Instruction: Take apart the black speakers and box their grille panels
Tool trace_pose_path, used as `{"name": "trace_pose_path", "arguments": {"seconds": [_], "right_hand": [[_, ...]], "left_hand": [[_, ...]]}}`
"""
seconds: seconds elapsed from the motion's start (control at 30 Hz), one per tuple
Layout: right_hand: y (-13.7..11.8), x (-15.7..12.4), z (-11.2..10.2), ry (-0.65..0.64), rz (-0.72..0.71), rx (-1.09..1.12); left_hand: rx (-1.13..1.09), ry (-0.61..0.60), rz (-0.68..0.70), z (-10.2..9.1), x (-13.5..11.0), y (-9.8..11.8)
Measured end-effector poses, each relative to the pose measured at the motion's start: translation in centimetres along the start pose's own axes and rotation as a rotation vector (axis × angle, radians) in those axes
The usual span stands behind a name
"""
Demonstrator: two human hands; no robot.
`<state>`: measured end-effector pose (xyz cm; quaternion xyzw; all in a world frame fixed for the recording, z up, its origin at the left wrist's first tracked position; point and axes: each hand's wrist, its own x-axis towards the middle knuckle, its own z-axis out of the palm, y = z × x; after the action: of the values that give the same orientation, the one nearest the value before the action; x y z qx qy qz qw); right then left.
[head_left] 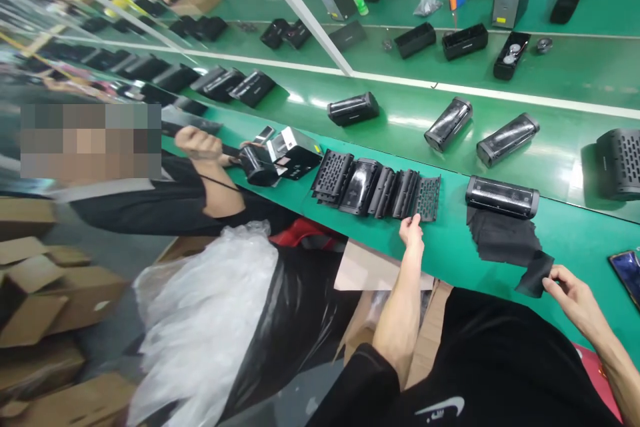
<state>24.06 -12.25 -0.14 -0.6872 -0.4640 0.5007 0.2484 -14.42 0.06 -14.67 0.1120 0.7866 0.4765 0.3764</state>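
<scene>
Your left hand [411, 232] is open, its fingertips against the near edge of a perforated black speaker grille [429, 199], the last of five black speaker parts [357, 187] lying side by side on the green belt [450, 253]. Your right hand [567, 288] is half open, fingers at the end of a ragged black cloth [517, 247]; whether they grip it, I can't tell. The cloth reaches up to one black speaker [503, 197], with bare green between that speaker and the grille. The belt's near edge runs just below your left hand. No lettering on the parts is legible; the only clear mark is a swoosh on your black shirt [440, 407]. Four more speakers [449, 123] lie well apart on the next belt, a phone [629, 277] sits at the right edge, and a co-worker's hand [199, 143] is at the left, near another black speaker [257, 167]
</scene>
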Motion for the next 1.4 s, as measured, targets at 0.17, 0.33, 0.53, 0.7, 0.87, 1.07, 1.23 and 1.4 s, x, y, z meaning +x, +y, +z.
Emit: {"name": "trace_pose_path", "arguments": {"seconds": [0.17, 0.33, 0.53, 0.7, 0.87, 1.07, 1.23, 1.4], "right_hand": [[-2.8, -1.1, -2.3, -0.091, -0.072, -0.011], [-9.7, -1.0, -2.1, -0.342, -0.17, 0.174], [-12.8, 1.7, 1.2, -0.527, -0.101, 0.408], [-9.4, 3.6, 1.3, -0.38, 0.055, 0.071], [-7.8, 3.0, 1.0, -0.262, 0.049, -0.123], [-7.2, 2.2, 1.2, 0.042, 0.05, -0.317], [-8.2, 0.7, 0.4, -0.236, -0.043, 0.163], [-9.2, 1.0, 1.2, -0.435, 0.155, 0.473]], "left_hand": [[-0.262, -0.091, 0.046, -3.6, -5.3, 0.2], [-0.38, -0.294, -0.015, -5.5, -10.1, 1.5], [-0.308, -0.657, -0.237, -1.6, -15.1, 2.8], [-0.347, -0.77, -0.203, 0.4, -17.3, 3.7], [-0.255, -0.879, -0.177, 1.1, -18.4, 4.1], [-0.168, -0.915, -0.145, 1.7, -18.8, 4.1], [-0.169, -0.929, -0.241, 2.4, -18.9, 4.1], [-0.176, -0.949, -0.308, 3.2, -19.2, 3.4]]}}
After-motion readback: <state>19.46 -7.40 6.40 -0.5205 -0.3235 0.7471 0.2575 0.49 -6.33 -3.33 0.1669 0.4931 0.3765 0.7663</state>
